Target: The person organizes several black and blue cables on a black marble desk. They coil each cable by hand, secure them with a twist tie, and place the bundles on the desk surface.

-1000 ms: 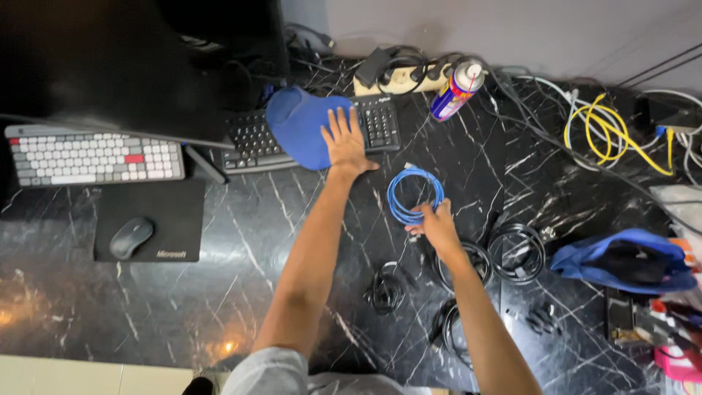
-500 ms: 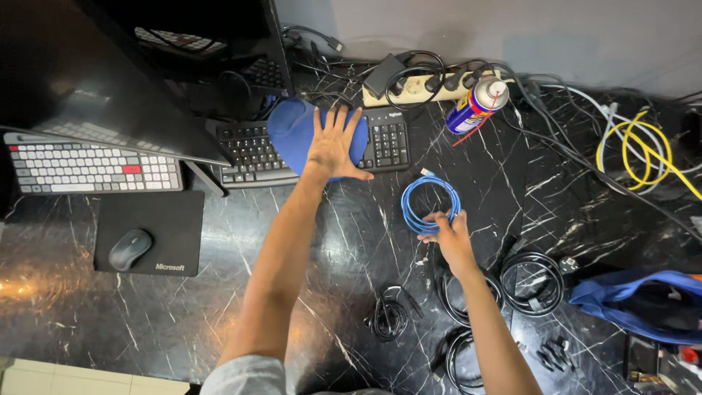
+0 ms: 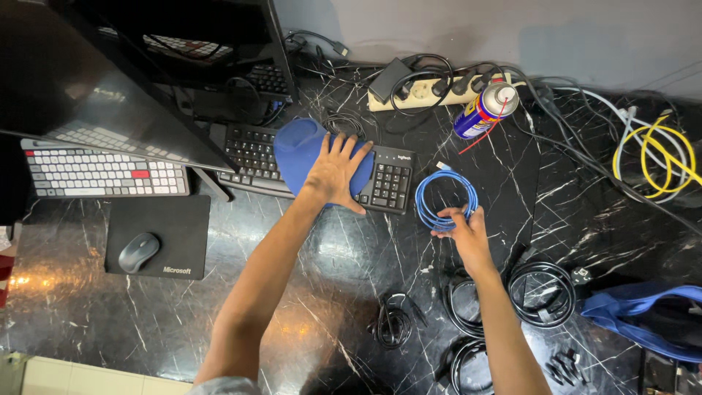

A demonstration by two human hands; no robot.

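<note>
My left hand (image 3: 335, 174) lies flat, fingers spread, on a blue cloth (image 3: 298, 151) draped over a black keyboard (image 3: 314, 168). My right hand (image 3: 462, 231) pinches the near edge of a coiled blue cable (image 3: 444, 196) that rests on the black marble surface just right of the keyboard. Both forearms reach up from the bottom of the head view.
A spray can (image 3: 482, 108) and a power strip (image 3: 431, 88) lie behind the blue coil. Black cable coils (image 3: 542, 292) sit near my right forearm, a blue bag (image 3: 643, 318) at right, yellow and white cables (image 3: 662, 150) far right. A monitor (image 3: 110, 80), white keyboard (image 3: 95, 170) and mouse (image 3: 137, 251) stand left.
The view has shifted so everything sits further right and lower. My right hand with the blue coil has moved slightly away from me, toward the keyboard. My left hand stays on the cloth.
</note>
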